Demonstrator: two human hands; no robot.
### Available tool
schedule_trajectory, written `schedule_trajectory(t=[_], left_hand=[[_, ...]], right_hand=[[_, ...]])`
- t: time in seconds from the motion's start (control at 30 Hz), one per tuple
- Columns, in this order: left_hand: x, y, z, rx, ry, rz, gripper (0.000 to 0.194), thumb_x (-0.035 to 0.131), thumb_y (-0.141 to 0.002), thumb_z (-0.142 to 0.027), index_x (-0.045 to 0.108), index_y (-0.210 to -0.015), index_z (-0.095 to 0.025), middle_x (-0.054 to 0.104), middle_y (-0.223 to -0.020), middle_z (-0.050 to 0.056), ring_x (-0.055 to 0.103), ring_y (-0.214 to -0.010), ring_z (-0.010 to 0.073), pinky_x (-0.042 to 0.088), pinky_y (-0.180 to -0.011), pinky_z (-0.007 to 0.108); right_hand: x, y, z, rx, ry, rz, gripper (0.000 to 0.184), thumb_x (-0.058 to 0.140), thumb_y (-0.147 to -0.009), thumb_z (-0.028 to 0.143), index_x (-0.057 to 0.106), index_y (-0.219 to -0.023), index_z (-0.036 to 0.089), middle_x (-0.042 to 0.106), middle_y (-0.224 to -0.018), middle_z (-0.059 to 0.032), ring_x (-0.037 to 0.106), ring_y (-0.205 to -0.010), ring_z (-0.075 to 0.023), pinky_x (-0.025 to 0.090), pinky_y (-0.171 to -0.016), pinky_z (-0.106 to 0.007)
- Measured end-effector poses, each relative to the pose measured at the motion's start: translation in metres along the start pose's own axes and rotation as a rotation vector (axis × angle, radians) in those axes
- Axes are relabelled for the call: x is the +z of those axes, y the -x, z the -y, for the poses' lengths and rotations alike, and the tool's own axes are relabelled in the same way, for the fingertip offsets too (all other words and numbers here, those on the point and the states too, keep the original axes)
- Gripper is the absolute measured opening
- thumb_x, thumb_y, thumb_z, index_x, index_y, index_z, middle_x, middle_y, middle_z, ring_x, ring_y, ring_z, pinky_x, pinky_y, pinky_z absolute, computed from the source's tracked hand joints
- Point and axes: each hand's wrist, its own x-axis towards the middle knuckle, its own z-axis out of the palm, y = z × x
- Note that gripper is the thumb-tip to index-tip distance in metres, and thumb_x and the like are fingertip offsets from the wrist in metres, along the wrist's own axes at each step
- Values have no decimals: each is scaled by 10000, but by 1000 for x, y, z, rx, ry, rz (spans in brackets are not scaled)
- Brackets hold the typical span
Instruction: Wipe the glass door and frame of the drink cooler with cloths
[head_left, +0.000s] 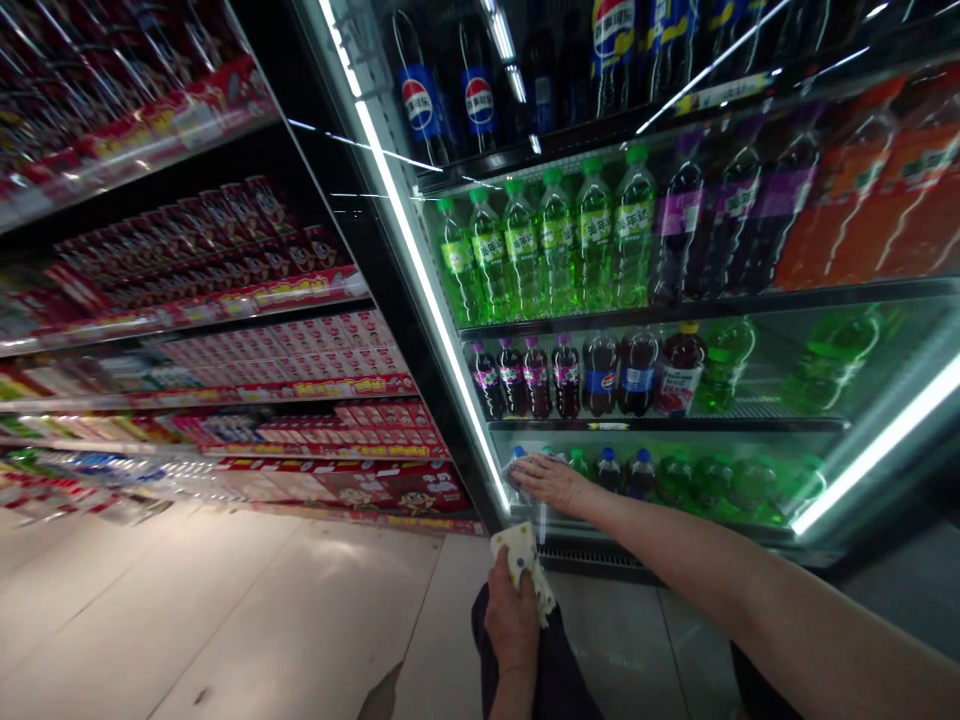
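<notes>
Shop aisle (225,600) | right hand (544,483) on cooler door (750,370) | left hand (511,622) holding 1 cloth (523,565)

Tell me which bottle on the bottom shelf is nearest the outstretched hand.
The blue-capped bottle at the left end, partly behind the right hand; the other blue-capped bottles stand farther right.

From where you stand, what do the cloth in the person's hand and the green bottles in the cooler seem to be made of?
The dotted cloth in the left hand looks like soft, matte fabric, since it bends and bunches in the grip. The green bottles look like glossy, clear plastic, probably PET, with moulded ridges and bright highlights; the green colour may come partly from the contents.
</notes>
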Motion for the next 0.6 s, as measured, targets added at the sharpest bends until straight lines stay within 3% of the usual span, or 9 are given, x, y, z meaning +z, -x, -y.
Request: schedule_trajectory(t=[0.13, 0.37, 0.6], left_hand=[[-4, 1, -1, -9, 2, 14, 543, 401, -963, -339, 440, -1477, -167, 601, -1393, 147, 615, -1232, 257, 492, -996, 356], [-5, 0, 2, -29, 6, 14, 547, 395, -963, -349, 431, -1485, -188, 571, -1440, 135, 613, -1245, 255, 491, -998, 358], [-1, -5, 0, 5, -51, 4, 551, 381, -969, -386, 430, -1482, -192, 610, -1376, 136, 646, -1180, 262, 509, -943, 361]], right_hand=[[0, 58, 3, 17, -64, -24, 313, 576, -898, 125, 710, -1177, 171, 614, -1405, -68, 482, -1367, -222, 396, -1149, -423], [-21, 166, 3, 99, -25, 21, 391, 521, -898, 104, 707, -1216, 237, 589, -1456, -22, 498, -1387, -193, 432, -1138, -410], [-61, 254, -10, 190, 78, 62, 515, 474, -860, 51, 699, -1240, 316, 623, -1417, 22, 538, -1356, -157, 477, -1103, -387]])
